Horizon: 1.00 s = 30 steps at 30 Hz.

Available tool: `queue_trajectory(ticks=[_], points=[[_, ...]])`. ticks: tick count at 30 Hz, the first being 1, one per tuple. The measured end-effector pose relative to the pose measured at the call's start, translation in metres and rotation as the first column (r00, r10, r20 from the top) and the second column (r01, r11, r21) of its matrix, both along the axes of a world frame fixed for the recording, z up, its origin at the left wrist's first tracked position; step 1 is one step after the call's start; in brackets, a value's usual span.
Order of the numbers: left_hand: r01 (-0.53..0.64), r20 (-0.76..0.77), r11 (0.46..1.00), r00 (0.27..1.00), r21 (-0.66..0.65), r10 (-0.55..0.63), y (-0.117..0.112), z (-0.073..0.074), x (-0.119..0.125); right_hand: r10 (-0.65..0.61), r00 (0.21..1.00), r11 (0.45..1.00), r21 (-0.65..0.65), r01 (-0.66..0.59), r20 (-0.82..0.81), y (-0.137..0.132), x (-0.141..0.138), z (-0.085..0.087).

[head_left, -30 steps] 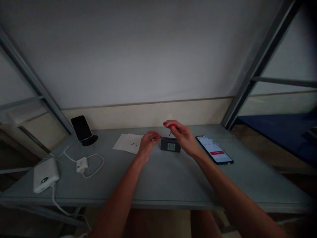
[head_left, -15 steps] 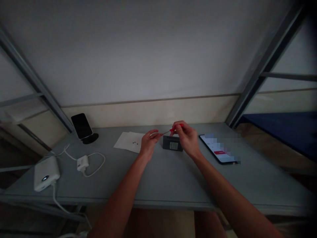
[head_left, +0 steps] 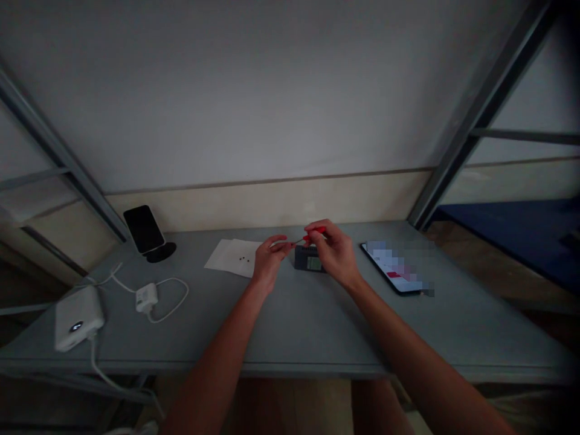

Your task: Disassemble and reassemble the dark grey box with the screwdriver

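On the wide grey table (head_left: 299, 326), the work appears to me to be under way and not finished. The dark grey rectangular box (head_left: 299, 260), with a row of slots at its top, stands upright there. To the left of the box lie the flat white paper sheets (head_left: 223, 258); to its right, the black-edged flat phone (head_left: 385, 266) with a lit screen.

The right hand (head_left: 335, 252) is in front of the right part of the box and hides it; its fingers are curled around the thin red-handled screwdriver (head_left: 321, 229). The left hand (head_left: 267, 261) is just left of the box; its thumb and fingertips come close together at the screwdriver's tip, but whether they pinch something very small, I am not able to see. So the box is between the two hands; contact with either is not clear.

The screwdriver points leftward, over the upper edge of the box. The smallest things, a few tiny dark pieces (head_left: 243, 259), lie loose on the paper, left of the box. I judge that these are set apart, and that handling at the tip is the present step; how much is left, I cannot count.
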<state>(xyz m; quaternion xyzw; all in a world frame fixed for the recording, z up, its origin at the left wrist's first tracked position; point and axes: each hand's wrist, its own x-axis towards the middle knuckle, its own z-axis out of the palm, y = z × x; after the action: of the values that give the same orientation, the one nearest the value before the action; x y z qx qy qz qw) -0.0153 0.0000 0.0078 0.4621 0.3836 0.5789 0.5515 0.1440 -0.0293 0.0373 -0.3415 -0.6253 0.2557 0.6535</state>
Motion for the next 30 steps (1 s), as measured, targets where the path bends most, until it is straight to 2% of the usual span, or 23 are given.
queue_trajectory(ticks=[6, 11, 14, 22, 30], points=[[0.065, -0.146, 0.986, 0.988, 0.155, -0.042, -0.005, 0.003, 0.011, -0.161, 0.984, 0.982, 0.11, 0.152, 0.075, -0.004, 0.002, 0.003], [0.068, -0.238, 0.968, 0.971, 0.24, -0.009, 0.001, -0.001, 0.013, -0.206, 0.976, 0.972, 0.13, 0.196, 0.072, 0.003, -0.004, -0.002], [0.065, -0.251, 0.971, 0.968, 0.228, -0.006, 0.005, -0.003, 0.008, -0.196, 0.976, 0.974, 0.135, 0.181, 0.1, 0.006, -0.006, -0.004], [0.166, -0.28, 0.965, 0.954, 0.203, -0.105, 0.011, -0.006, 0.0, -0.203, 0.956, 0.963, 0.218, 0.156, 0.213, 0.005, -0.003, -0.002], [0.168, -0.254, 0.967, 0.96, 0.19, -0.116, 0.01, -0.007, 0.0, -0.157, 0.957, 0.977, 0.179, 0.115, 0.243, 0.005, -0.001, 0.0]])
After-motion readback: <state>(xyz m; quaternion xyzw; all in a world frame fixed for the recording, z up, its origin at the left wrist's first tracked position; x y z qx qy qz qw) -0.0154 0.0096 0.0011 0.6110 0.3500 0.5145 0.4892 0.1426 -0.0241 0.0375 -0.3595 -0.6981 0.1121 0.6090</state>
